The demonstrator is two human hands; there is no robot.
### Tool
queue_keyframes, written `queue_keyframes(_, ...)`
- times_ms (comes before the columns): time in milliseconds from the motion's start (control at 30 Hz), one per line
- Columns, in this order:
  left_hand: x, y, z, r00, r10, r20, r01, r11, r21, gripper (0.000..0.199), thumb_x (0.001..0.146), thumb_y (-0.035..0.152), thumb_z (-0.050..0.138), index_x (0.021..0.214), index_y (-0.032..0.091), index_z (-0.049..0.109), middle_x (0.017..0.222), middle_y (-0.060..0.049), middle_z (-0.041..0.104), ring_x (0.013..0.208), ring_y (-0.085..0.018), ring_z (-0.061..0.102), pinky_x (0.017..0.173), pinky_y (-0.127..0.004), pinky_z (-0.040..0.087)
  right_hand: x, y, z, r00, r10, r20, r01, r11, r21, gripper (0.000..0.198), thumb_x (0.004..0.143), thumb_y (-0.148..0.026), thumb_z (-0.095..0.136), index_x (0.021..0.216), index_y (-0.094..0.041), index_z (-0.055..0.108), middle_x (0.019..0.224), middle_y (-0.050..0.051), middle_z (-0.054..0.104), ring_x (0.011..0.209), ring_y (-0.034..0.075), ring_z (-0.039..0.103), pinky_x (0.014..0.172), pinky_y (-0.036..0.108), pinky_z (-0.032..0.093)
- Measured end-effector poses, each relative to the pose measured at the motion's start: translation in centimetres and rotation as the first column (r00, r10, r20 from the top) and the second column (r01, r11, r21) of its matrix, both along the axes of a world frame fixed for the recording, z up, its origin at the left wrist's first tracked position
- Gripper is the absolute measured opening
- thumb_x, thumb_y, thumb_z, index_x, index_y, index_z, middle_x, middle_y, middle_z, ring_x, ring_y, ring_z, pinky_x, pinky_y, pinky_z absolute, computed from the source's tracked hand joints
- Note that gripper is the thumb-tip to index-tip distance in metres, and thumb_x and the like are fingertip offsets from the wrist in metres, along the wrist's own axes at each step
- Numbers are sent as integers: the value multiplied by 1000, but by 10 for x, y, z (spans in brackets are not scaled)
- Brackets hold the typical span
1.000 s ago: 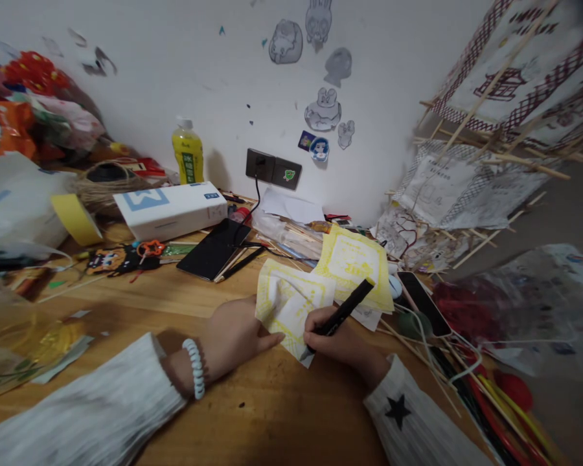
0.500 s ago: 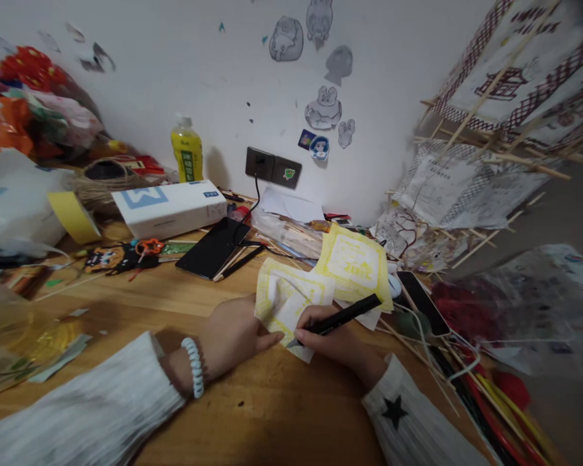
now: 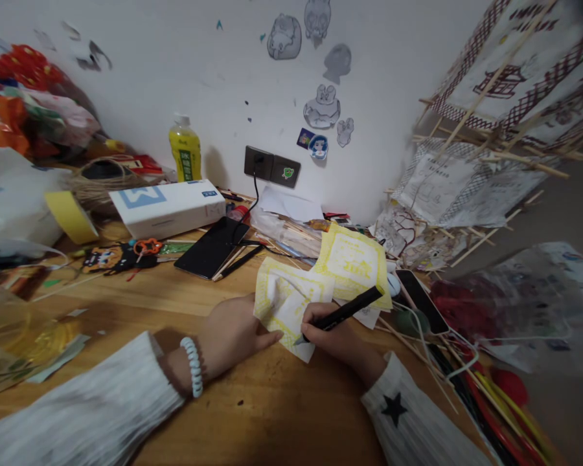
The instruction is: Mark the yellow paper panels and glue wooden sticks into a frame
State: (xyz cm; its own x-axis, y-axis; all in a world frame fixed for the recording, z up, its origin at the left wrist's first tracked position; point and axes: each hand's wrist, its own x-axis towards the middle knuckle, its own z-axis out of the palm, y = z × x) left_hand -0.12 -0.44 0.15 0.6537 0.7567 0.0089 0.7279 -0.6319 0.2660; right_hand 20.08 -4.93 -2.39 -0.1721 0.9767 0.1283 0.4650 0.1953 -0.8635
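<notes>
My right hand (image 3: 333, 333) is closed around a black marker pen (image 3: 352, 307), its tip down at the lower corner of a crinkled white sheet (image 3: 284, 298) with a yellow patterned border. At that sheet's left edge is my left hand (image 3: 236, 330), closed on the paper, thumb along the lower edge and the other fingers partly hidden. A pale blue coil band circles my left wrist. Behind the sheet, partly under its top right corner, lies a second yellow-bordered sheet (image 3: 354, 262) with yellow drawing on it.
Toward the back are a black tablet (image 3: 211, 249), a white box (image 3: 168, 207), a yellow drink bottle (image 3: 185, 149) and a tape roll (image 3: 70, 217). On the right sit a phone (image 3: 422, 301), cables, thin sticks and a stick-framed paper lantern (image 3: 495, 84).
My right hand has shifted slightly right along the sheet's lower corner, with the marker pen standing a little higher. My left hand stays in place.
</notes>
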Motion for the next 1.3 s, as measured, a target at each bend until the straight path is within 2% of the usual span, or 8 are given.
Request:
queue_keyframes(233, 0, -1, 2, 1000, 4, 3, -4, 1000, 12, 36, 79, 44, 53, 97, 15, 63, 91, -13, 69, 84, -31, 66, 70, -37, 50, -1, 1, 0, 998, -13, -54, 14, 1000, 24, 15, 66, -11, 50, 53, -18, 49, 52, -5, 47, 51, 8, 43, 49, 19, 33)
queue_keyframes(467, 0, -1, 3, 1000, -6, -26, 6, 1000, 17, 34, 81, 45, 50, 95, 17, 63, 89, -11, 70, 81, -28, 66, 68, -35, 49, 0, 0, 1, 999, -35, -40, 36, 999, 21, 16, 65, -10, 49, 52, -18, 48, 52, -5, 47, 51, 8, 42, 48, 18, 33)
queue_keyframes(800, -1, -2, 3, 1000, 5, -22, -5, 1000, -6, 35, 80, 45, 49, 96, 16, 63, 92, -12, 70, 82, -28, 66, 69, -35, 49, 4, 0, -2, 997, 19, -73, -22, 999, -47, 14, 64, -11, 52, 52, -18, 49, 51, -5, 47, 51, 8, 42, 49, 19, 33)
queue_keyframes(967, 0, -2, 5, 1000, 3, -18, -3, 1000, -11, 35, 80, 44, 50, 97, 16, 63, 92, -12, 69, 83, -28, 65, 70, -35, 49, 6, 0, 0, 993, 86, -83, -94, 991, -96, 14, 64, -12, 53, 51, -17, 50, 50, -6, 46, 50, 8, 41, 48, 19, 31)
queue_keyframes(1167, -1, -2, 4, 999, 15, -30, -15, 1000, 5, 37, 80, 47, 50, 97, 17, 62, 92, -12, 69, 83, -28, 65, 70, -34, 48, 6, -1, 1, 990, 107, -91, -116, 988, -104, 13, 63, -13, 55, 51, -18, 52, 50, -5, 49, 50, 8, 42, 48, 20, 32)
queue_keyframes(1300, 0, -3, 4, 999, 21, -30, -21, 1000, 4, 37, 80, 46, 50, 97, 17, 63, 94, -13, 69, 84, -28, 65, 69, -35, 48, 6, -2, 6, 975, 114, -189, -140, 982, -128, 17, 68, -22, 59, 53, -17, 52, 51, -4, 49, 50, 9, 43, 48, 20, 33)
